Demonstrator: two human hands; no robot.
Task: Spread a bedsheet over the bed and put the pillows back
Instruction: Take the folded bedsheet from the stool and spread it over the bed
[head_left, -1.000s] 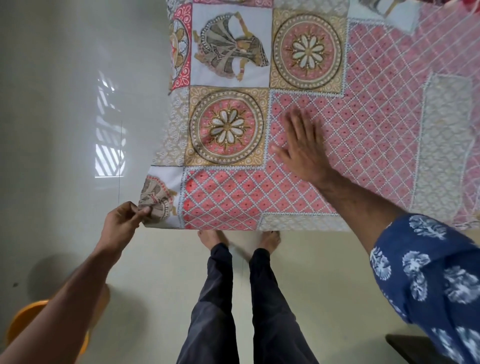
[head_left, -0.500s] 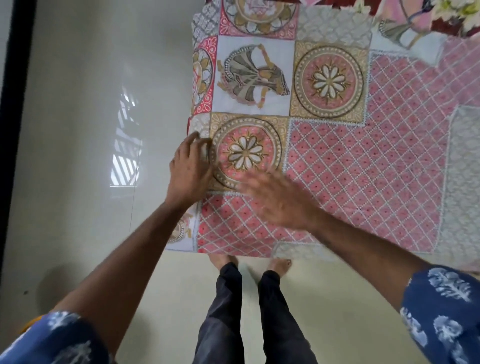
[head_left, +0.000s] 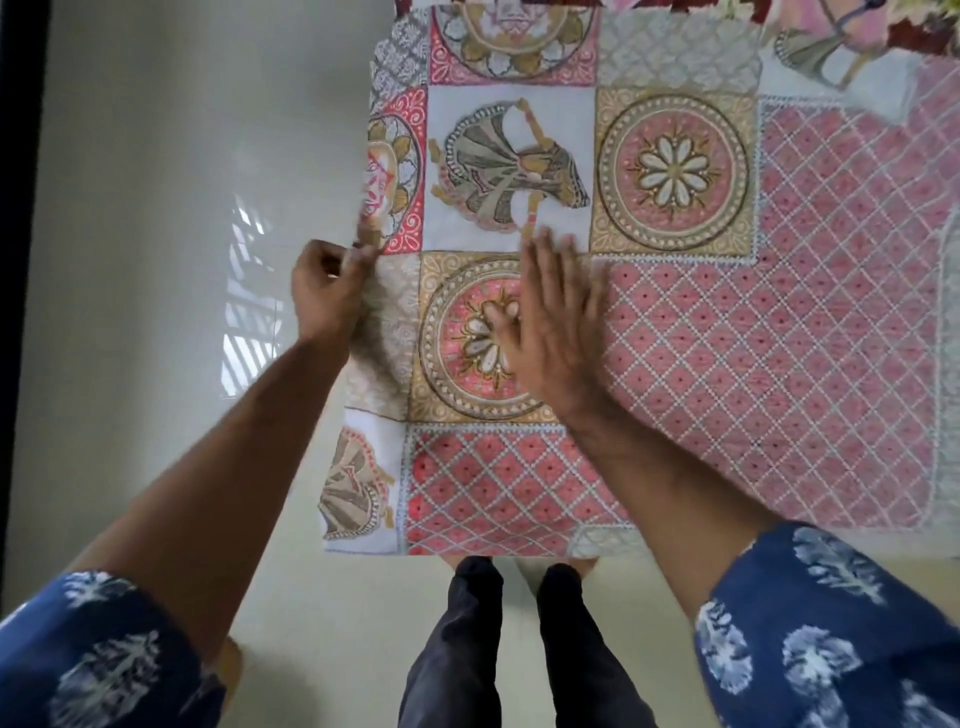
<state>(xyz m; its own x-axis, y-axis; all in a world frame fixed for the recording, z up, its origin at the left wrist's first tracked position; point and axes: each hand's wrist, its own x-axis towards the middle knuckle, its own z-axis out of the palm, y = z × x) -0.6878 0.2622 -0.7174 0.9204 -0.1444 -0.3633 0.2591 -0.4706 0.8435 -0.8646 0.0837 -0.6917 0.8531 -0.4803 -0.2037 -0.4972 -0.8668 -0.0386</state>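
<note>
left hand (head_left: 324, 291) has moved up the side edge: a second ago it pinched the near corner of the bedsheet (head_left: 779, 322), half a second ago it lay flat on the sheet's left border, now it's pinching the side hem higher up, fingers curled round the fabric by the red sun-face panel. right hand (head_left: 558, 332) has slid left, from the pink lattice area onto the round flower medallion; fingers spread and flat, pressing down, blurred so likely mid-stroke.

sheet lies over the near-left corner of the bed (head_left: 883, 535), near edge hanging just in front of the person's feet (head_left: 519, 564), left edge draping toward the floor (head_left: 156, 208). near corner panel now hangs free, no hand on it.

read: corner is judged placed, work has shifted to tensioning and smoothing the left side. far top right looks rumpled, other fabric showing there; can't tell what it is. no pillows clearly in view, so that step looks not yet started.

risk: pulling the hem sideways could drag the near corner off line.
</note>
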